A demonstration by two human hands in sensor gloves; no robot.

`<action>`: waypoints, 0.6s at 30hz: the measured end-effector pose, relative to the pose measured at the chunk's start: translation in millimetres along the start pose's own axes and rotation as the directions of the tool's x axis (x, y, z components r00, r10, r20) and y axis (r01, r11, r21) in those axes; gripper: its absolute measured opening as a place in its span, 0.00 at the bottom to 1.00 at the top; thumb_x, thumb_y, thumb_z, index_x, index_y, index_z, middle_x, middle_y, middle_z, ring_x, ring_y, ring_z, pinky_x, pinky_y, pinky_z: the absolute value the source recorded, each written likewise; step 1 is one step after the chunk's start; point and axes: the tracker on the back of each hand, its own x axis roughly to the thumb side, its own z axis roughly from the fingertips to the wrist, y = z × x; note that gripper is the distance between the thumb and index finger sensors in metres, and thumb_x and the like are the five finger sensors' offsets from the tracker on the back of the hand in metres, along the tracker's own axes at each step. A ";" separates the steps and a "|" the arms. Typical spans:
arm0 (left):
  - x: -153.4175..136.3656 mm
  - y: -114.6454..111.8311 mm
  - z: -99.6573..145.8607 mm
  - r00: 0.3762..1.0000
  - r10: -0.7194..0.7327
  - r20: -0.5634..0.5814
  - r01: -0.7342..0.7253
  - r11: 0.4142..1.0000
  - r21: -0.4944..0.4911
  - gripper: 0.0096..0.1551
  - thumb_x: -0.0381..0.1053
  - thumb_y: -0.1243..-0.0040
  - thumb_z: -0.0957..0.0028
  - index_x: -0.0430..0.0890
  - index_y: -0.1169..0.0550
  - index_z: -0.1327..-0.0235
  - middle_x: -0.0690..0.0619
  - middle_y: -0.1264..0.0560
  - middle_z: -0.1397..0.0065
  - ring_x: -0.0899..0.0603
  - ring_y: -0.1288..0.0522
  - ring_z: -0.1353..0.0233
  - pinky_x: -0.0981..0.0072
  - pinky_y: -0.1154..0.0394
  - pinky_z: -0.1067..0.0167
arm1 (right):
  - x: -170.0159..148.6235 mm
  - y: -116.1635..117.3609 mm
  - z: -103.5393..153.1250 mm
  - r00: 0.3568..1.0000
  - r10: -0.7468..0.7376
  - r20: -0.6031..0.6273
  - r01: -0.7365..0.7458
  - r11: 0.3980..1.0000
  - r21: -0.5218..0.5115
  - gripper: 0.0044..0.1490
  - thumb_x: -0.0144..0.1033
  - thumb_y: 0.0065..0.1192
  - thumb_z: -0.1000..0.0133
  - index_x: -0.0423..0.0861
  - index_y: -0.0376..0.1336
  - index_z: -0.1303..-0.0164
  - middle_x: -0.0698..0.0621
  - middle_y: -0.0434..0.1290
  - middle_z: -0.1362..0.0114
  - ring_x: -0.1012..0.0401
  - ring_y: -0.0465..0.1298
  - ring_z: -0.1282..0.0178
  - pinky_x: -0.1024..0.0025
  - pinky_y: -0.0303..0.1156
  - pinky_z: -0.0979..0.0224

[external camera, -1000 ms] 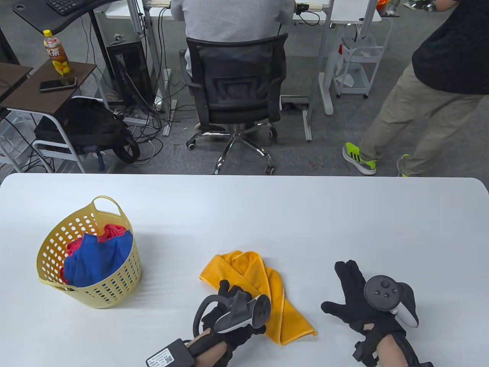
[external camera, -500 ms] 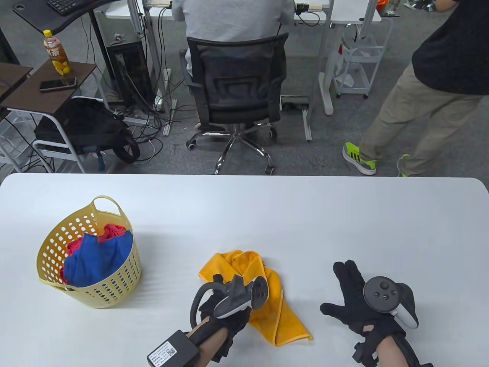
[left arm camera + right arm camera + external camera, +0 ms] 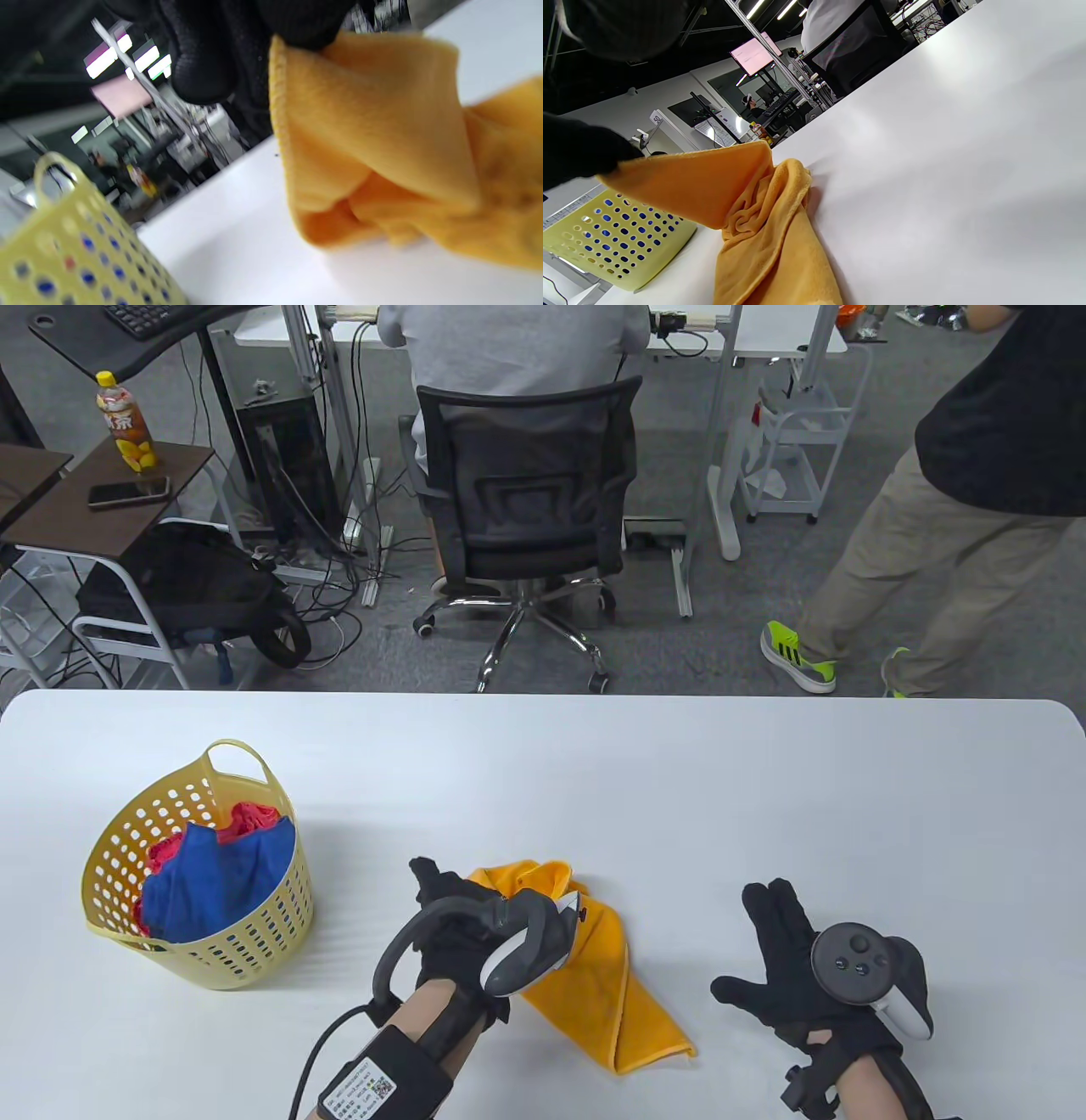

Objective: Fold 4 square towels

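No writing reads clearly: the white label on the box strapped to the left forearm and the print on the bottle on the side table are too small to make out. The left hand pinches a lifted corner of the orange towel, which lies crumpled near the front edge of the white table; the right hand rests flat with fingers spread, apart from the towel's right side. The yellow basket with a blue towel and a red towel stands at the left, and bare tabletop stretches behind the hands to the far edge.
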 end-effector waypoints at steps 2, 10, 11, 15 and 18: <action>-15.7 24.3 2.8 0.999 0.026 -0.018 -0.024 0.993 0.118 0.23 0.50 0.43 0.48 0.60 0.20 0.39 0.61 0.16 0.41 0.47 0.23 0.25 0.40 0.45 0.15 | 4.3 -1.9 0.7 1.000 -0.014 0.010 0.015 1.000 -0.013 0.70 0.65 0.62 0.53 0.41 0.32 0.17 0.23 0.28 0.18 0.26 0.38 0.20 0.17 0.35 0.35; -85.0 130.9 27.4 0.991 0.101 -0.084 -0.021 0.757 0.653 0.22 0.51 0.45 0.48 0.70 0.23 0.42 0.69 0.20 0.37 0.52 0.29 0.19 0.41 0.49 0.13 | 42.7 -15.7 1.6 0.991 -0.036 0.126 0.040 0.999 -0.032 0.69 0.63 0.63 0.52 0.42 0.33 0.17 0.24 0.30 0.17 0.26 0.40 0.20 0.16 0.36 0.35; -90.3 137.5 30.9 0.989 0.128 -0.075 -0.042 0.729 0.684 0.22 0.51 0.45 0.48 0.71 0.23 0.42 0.69 0.20 0.37 0.52 0.29 0.19 0.42 0.49 0.13 | 47.5 -17.8 1.3 0.990 -0.034 0.136 0.038 0.999 -0.029 0.68 0.62 0.63 0.51 0.42 0.33 0.17 0.24 0.30 0.17 0.26 0.40 0.20 0.16 0.36 0.35; -119.9 167.6 53.6 0.962 0.270 -0.022 -0.142 0.571 0.808 0.22 0.52 0.46 0.48 0.71 0.25 0.42 0.70 0.21 0.37 0.53 0.30 0.19 0.42 0.49 0.13 | 73.0 -29.4 -6.7 0.979 -0.008 0.203 0.019 0.998 -0.053 0.63 0.58 0.64 0.48 0.44 0.36 0.16 0.26 0.32 0.16 0.26 0.41 0.20 0.16 0.37 0.35; -138.6 176.0 64.3 0.911 0.408 0.063 -0.268 0.468 0.842 0.22 0.52 0.47 0.48 0.72 0.25 0.42 0.71 0.22 0.36 0.54 0.30 0.19 0.43 0.49 0.13 | 85.9 -34.9 -21.6 0.975 0.013 0.220 0.007 0.996 -0.093 0.52 0.48 0.62 0.43 0.47 0.41 0.16 0.30 0.38 0.14 0.27 0.45 0.19 0.17 0.39 0.33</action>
